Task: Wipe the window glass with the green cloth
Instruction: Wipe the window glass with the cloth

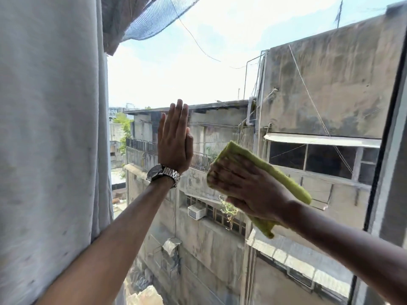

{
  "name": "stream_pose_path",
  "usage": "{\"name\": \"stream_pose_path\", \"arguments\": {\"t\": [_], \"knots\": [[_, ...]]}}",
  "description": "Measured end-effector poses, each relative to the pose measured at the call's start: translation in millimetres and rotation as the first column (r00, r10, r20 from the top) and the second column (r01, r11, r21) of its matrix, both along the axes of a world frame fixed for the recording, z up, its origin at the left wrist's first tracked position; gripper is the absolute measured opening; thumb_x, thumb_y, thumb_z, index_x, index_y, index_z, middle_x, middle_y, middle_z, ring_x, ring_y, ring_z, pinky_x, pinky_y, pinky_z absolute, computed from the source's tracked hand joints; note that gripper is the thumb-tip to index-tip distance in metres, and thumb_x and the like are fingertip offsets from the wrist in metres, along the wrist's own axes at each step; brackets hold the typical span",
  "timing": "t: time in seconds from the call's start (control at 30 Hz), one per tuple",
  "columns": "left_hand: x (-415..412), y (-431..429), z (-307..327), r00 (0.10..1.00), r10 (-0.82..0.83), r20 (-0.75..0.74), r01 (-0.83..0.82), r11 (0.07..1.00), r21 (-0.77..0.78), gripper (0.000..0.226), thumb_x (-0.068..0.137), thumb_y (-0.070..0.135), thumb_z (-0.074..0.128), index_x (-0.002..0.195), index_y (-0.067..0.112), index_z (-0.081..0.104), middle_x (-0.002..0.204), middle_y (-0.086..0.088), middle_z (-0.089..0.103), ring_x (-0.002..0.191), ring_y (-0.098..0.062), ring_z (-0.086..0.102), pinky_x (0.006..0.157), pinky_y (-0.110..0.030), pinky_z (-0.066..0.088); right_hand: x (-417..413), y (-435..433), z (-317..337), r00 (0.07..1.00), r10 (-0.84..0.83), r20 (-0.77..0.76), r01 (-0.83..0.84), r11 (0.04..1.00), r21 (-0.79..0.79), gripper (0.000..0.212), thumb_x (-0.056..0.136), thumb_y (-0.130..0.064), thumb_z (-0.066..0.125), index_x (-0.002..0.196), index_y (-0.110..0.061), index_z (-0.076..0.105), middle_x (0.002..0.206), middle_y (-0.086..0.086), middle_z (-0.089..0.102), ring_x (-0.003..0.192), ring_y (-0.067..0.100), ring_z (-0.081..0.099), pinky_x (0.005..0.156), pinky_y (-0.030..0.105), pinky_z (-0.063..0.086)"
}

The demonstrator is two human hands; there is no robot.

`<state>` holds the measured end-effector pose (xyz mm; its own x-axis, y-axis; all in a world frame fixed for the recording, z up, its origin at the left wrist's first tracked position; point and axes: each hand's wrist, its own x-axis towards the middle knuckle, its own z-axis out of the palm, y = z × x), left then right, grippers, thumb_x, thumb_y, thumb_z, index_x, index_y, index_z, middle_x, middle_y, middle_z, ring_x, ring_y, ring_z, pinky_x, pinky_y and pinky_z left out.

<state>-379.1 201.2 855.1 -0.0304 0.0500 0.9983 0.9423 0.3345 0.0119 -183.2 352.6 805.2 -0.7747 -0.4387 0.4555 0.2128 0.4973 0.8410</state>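
Observation:
The window glass fills the middle of the view, with grey buildings and sky behind it. My right hand presses a folded green cloth flat against the glass, right of centre; the cloth sticks out above and below my fingers and looks blurred. My left hand is raised with the fingers straight and together, its palm flat on or very near the glass, to the left of the cloth. A metal watch is on the left wrist.
A pale grey curtain hangs along the whole left side, right next to my left arm. The dark window frame runs down the right edge. Netting hangs outside at the top.

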Motion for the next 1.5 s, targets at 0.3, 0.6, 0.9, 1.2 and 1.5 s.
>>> {"name": "stream_pose_path", "arguments": {"t": [0.3,0.6,0.9,1.2,1.5], "knots": [[5,-4,1,1.0,-0.005,0.017,0.005,1.0,-0.01,0.056,0.1,0.019,0.029,0.153,0.002,0.034,0.163,-0.018,0.033,0.154,-0.029,0.027,0.126,-0.055,0.025,66,39,-41,0.989,-0.131,-0.076,0.12,0.984,-0.135,0.063,0.105,-0.05,0.032,0.161,-0.025,0.02,0.168,-0.001,0.023,0.155,0.023,0.023,0.126,0.048,0.019],[-16,9,-2,0.996,0.032,-0.079,-0.028,0.998,0.047,0.057,0.102,0.022,0.03,0.157,0.006,0.026,0.167,-0.014,0.026,0.158,-0.025,0.02,0.128,-0.053,0.02,44,39,21,0.825,-0.186,-0.534,-0.06,0.91,-0.41,0.067,0.104,-0.05,0.038,0.161,-0.02,0.02,0.169,0.009,0.019,0.158,0.03,0.013,0.129,0.056,0.012],[-17,12,-5,0.994,0.048,-0.102,-0.044,0.998,0.041,0.058,0.103,0.022,0.027,0.158,0.006,0.02,0.168,-0.016,0.02,0.159,-0.027,0.014,0.13,-0.051,0.014,-63,-28,149,0.62,-0.169,-0.767,-0.28,0.865,-0.417,0.061,0.104,-0.051,0.031,0.157,-0.021,0.033,0.166,0.011,0.03,0.155,0.032,0.023,0.128,0.054,0.015],[-22,10,-7,0.992,-0.014,-0.126,0.024,0.997,0.073,0.06,0.1,0.024,0.024,0.156,0.003,0.027,0.166,-0.016,0.027,0.157,-0.027,0.021,0.129,-0.051,0.019,-77,-44,112,0.807,0.028,-0.59,-0.227,0.937,-0.266,0.054,0.106,-0.039,0.03,0.155,-0.017,0.037,0.163,0.012,0.036,0.153,0.031,0.028,0.127,0.052,0.019],[-21,9,-7,0.993,0.012,-0.118,-0.001,0.996,0.086,0.061,0.1,0.028,0.025,0.156,0.005,0.028,0.165,-0.015,0.029,0.157,-0.027,0.024,0.131,-0.042,0.017,22,19,-40,0.964,-0.03,-0.265,-0.039,0.967,-0.254,0.061,0.105,-0.041,0.039,0.161,-0.023,0.021,0.168,0.002,0.021,0.158,0.024,0.012,0.131,0.045,-0.003]]}}
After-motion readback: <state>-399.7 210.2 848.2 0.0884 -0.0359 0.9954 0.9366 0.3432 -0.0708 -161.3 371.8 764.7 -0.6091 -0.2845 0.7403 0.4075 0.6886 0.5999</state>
